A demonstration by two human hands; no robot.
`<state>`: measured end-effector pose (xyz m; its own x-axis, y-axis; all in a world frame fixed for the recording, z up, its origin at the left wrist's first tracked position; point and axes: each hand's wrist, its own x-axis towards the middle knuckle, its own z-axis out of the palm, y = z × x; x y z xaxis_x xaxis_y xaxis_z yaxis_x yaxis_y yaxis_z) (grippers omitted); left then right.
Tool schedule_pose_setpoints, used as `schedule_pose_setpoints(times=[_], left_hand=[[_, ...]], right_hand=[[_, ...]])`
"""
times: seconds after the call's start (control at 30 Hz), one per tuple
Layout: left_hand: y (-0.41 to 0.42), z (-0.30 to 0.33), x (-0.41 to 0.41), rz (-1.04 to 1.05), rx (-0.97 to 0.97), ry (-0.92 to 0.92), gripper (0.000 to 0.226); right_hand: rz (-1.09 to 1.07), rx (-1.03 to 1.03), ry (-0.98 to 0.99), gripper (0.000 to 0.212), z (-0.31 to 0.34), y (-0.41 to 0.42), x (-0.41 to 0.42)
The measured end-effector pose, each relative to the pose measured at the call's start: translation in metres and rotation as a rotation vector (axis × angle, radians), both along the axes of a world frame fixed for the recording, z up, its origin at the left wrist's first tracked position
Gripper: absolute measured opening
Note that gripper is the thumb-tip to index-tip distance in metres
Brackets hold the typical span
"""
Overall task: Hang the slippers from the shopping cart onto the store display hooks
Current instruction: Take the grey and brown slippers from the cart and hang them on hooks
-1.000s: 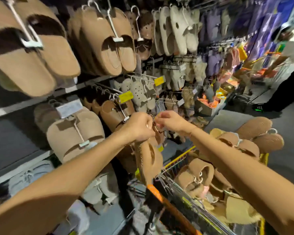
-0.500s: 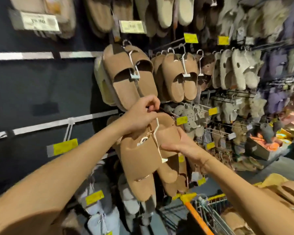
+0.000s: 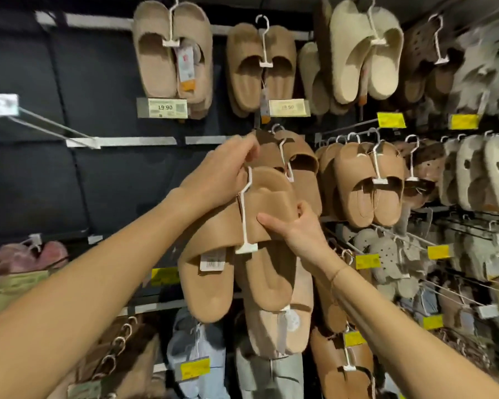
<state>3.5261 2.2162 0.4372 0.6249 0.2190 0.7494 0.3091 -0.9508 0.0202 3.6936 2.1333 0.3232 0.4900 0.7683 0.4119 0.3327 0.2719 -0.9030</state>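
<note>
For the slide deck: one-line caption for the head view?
Left hand grips the hanger top and right hand steadies tan slippers at the display wall.

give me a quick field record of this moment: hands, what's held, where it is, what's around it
left hand: grips the top of the white hanger
right hand: holds the strap of the tan slippers
slippers: clipped as a pair on the hanger, raised in front of the brown pair already on its hook
hung yet: cannot tell, the hanger's hook is hidden by the left hand
tag: white barcode label on the left slipper
nearby: price tag above, reading 19.90
</note>
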Motion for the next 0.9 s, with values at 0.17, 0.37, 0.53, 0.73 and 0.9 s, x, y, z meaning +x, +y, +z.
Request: schedule_pose_setpoints(times=[0.17,0.37,0.53,0.73,0.9], left_hand=[[0.061,-0.015,-0.051,0.402,-0.064,-0.283,0.016],[0.108,-0.011,-0.102,0.504,-0.558,-0.500,0.057],[0.140,-0.032,-0.143,0.218,-1.088,-0.605,0.115],[0.166,-0.032,-0.144,0.032,-1.020,-0.709,0.079],[0.193,-0.017,-0.136,-0.023,-0.967,-0.694,0.084]], right_hand=[[0.094,-0.007,-0.015,0.080,0.018,0.061,-0.034],[0.093,0.021,-0.003,0.077,0.037,0.118,-0.074],[0.029,0.043,0.013,0.063,0.061,0.153,-0.091],[0.000,0.146,0.034,0.063,0.079,0.185,-0.101],[-0.027,0.173,0.031,0.070,0.091,0.198,-0.094]])
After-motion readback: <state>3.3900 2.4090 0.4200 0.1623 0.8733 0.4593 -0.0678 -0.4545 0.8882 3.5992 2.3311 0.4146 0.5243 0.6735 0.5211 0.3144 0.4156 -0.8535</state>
